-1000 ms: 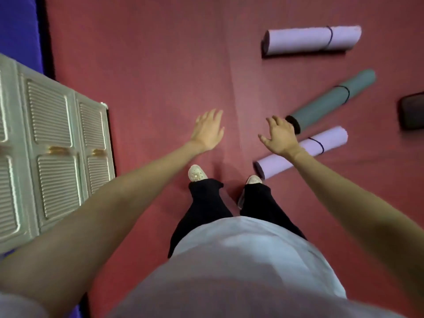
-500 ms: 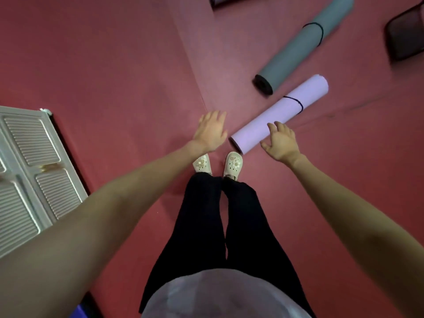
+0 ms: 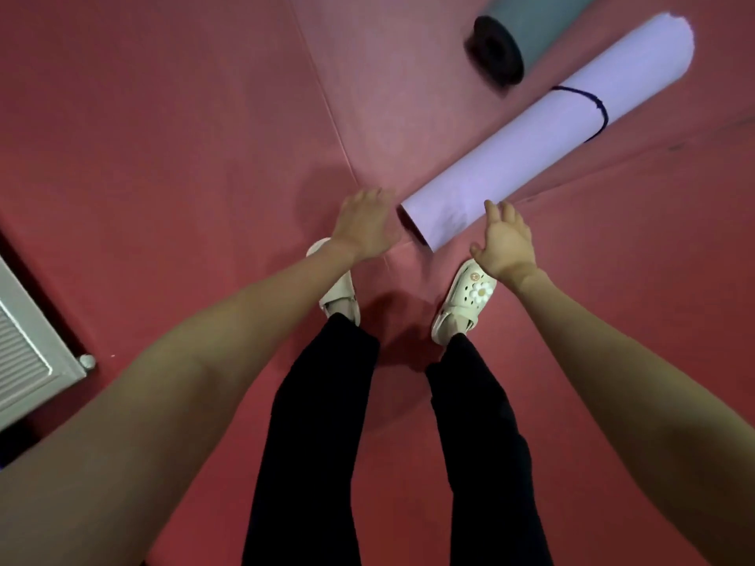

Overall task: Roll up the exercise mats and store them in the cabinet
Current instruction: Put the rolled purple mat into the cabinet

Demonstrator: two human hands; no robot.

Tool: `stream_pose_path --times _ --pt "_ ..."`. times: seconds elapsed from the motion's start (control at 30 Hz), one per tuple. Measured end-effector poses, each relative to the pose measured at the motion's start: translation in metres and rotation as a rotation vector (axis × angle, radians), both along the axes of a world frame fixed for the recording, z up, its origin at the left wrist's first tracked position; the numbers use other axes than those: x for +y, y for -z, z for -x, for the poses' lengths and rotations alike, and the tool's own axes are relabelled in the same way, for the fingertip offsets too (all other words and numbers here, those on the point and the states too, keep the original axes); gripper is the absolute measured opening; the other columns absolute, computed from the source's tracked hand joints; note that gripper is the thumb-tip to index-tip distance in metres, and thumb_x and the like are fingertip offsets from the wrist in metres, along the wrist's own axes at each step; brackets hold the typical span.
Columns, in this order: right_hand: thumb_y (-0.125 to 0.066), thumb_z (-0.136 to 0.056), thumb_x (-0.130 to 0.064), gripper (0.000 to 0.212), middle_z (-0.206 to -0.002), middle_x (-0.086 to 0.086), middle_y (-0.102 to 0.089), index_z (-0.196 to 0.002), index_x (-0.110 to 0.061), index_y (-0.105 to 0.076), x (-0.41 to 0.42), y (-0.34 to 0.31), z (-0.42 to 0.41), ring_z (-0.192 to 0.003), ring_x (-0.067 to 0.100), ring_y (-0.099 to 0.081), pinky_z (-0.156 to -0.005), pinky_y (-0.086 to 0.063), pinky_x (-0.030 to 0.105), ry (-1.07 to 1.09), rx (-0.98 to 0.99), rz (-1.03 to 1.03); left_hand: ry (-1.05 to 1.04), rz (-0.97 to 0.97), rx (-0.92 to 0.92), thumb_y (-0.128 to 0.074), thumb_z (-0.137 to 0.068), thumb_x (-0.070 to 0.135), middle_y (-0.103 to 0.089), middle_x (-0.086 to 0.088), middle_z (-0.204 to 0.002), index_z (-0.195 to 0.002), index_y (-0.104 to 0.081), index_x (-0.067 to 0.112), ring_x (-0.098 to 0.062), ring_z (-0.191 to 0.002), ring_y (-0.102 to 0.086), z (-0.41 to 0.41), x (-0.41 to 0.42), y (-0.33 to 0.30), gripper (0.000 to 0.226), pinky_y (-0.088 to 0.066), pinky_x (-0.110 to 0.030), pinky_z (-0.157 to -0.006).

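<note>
A rolled lilac exercise mat [image 3: 531,145], tied with a dark band, lies diagonally on the red floor just ahead of my feet. Its near end sits between my hands. My left hand [image 3: 365,226] hovers just left of that end, fingers relaxed and holding nothing. My right hand [image 3: 504,243] is spread open just right of the end, close to the roll; contact is unclear. A rolled grey-green mat [image 3: 527,30] with a black core lies beyond, at the top edge.
A corner of the white louvred cabinet [image 3: 28,361] shows at the lower left edge. My legs in black trousers and white clogs [image 3: 465,298] stand right behind the lilac roll. Red matting with a seam covers the floor all around.
The view has tilted down and closer to the lilac mat. Both hands have lowered to either side of its near end. The cabinet has slid almost out at the left.
</note>
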State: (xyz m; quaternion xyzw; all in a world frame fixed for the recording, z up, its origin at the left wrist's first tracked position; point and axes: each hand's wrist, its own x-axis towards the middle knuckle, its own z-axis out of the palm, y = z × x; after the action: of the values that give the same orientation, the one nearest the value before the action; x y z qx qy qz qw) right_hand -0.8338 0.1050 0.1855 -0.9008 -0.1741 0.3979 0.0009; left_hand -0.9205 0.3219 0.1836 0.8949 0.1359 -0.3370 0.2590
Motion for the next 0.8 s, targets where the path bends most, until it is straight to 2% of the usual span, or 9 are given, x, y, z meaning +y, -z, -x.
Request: stream_pose_path --times 0.07,0.13,0.27,0.33,0.43,0.5,0.6,0.67,0.8 --pt "-0.064 -0.085 -0.02 0.081 -0.15 0.025 -0.023 -0.15 -0.005 -0.018 -0.018 0.05 0.001 -0.138 0.039 -0.026 -0.11 -0.027 0.047 -0.041 0.012 0.033 -0.019 0.033 0.031 -0.067 -0.082 0.045 -0.041 -0.015 -0.144 -0.146 -0.033 0.009 -0.033 -0.132 -0.038 -0.004 -0.017 0.051 0.081 -0.031 -0.042 -0.108" --pt "-0.065 -0.086 -0.023 0.086 -0.15 0.024 -0.023 -0.152 -0.005 -0.012 -0.032 0.099 0.003 -0.138 0.04 -0.025 -0.112 -0.026 0.046 0.024 0.04 0.002 -0.075 0.07 0.048 -0.072 -0.076 0.052 -0.041 -0.013 -0.144 -0.144 -0.034 0.011 -0.032 -0.132 -0.039 -0.008 -0.03 0.099 0.088 -0.033 -0.042 -0.108" --pt "-0.063 -0.091 -0.033 0.087 -0.151 0.019 -0.026 -0.154 -0.008 -0.007 -0.039 0.172 0.008 -0.14 0.033 -0.028 -0.113 -0.024 0.036 0.583 0.12 -0.309 -0.148 0.134 0.06 -0.077 -0.066 0.061 -0.04 -0.008 -0.146 -0.144 -0.035 0.014 -0.028 -0.134 -0.037 -0.015 -0.042 0.173 0.101 -0.033 -0.04 -0.109" --pt "-0.06 -0.092 -0.032 0.088 -0.152 0.014 -0.026 -0.155 -0.012 -0.001 -0.038 0.197 0.009 -0.138 0.027 -0.031 -0.109 -0.027 0.028 0.749 0.064 -0.441 -0.117 0.145 0.078 -0.078 -0.06 0.068 -0.035 -0.007 -0.151 -0.15 -0.026 0.015 -0.027 -0.138 -0.033 -0.019 -0.044 0.198 0.116 -0.029 -0.039 -0.113" --pt "-0.05 -0.091 -0.032 0.084 -0.142 0.017 -0.026 -0.154 -0.03 0.006 -0.04 0.224 0.012 -0.112 0.033 -0.05 -0.098 -0.042 0.034 0.624 -0.093 -0.463 -0.061 0.146 0.091 -0.076 -0.047 0.078 -0.038 -0.005 -0.149 -0.15 -0.022 0.02 -0.028 -0.135 -0.038 -0.026 -0.047 0.225 0.13 -0.034 -0.039 -0.11" --pt "-0.047 -0.087 -0.033 0.082 -0.136 0.017 -0.025 -0.152 -0.039 0.002 -0.044 0.236 0.015 -0.101 0.033 -0.052 -0.092 -0.048 0.038 0.548 -0.164 -0.476 -0.055 0.171 0.1 -0.076 -0.037 0.081 -0.044 -0.003 -0.142 -0.146 -0.024 0.022 -0.027 -0.128 -0.045 -0.03 -0.054 0.236 0.135 -0.04 -0.041 -0.103" --pt "-0.049 -0.085 -0.034 0.082 -0.134 0.017 -0.024 -0.153 -0.037 -0.004 -0.05 0.246 0.015 -0.107 0.031 -0.047 -0.089 -0.043 0.029 0.504 -0.199 -0.485 -0.103 0.197 0.113 -0.079 -0.026 0.078 -0.047 -0.003 -0.135 -0.14 -0.027 0.021 -0.026 -0.121 -0.05 -0.035 -0.062 0.245 0.137 -0.044 -0.042 -0.098" --pt "-0.05 -0.086 -0.034 0.082 -0.134 0.018 -0.024 -0.154 -0.032 -0.004 -0.055 0.247 0.012 -0.11 0.028 -0.043 -0.088 -0.041 0.026 0.454 -0.201 -0.474 -0.127 0.204 0.11 -0.082 -0.029 0.073 -0.05 -0.002 -0.129 -0.135 -0.031 0.02 -0.025 -0.115 -0.053 -0.038 -0.065 0.245 0.129 -0.045 -0.038 -0.093" --pt "-0.058 -0.082 -0.029 0.094 -0.135 0.021 -0.024 -0.154 -0.03 0.002 -0.068 0.235 0.004 -0.108 0.029 -0.046 -0.085 -0.05 0.036 0.334 -0.149 -0.438 -0.157 0.191 0.072 -0.085 -0.037 0.064 -0.052 -0.001 -0.125 -0.132 -0.036 0.02 -0.024 -0.112 -0.054 -0.036 -0.07 0.232 0.115 -0.042 -0.033 -0.086"
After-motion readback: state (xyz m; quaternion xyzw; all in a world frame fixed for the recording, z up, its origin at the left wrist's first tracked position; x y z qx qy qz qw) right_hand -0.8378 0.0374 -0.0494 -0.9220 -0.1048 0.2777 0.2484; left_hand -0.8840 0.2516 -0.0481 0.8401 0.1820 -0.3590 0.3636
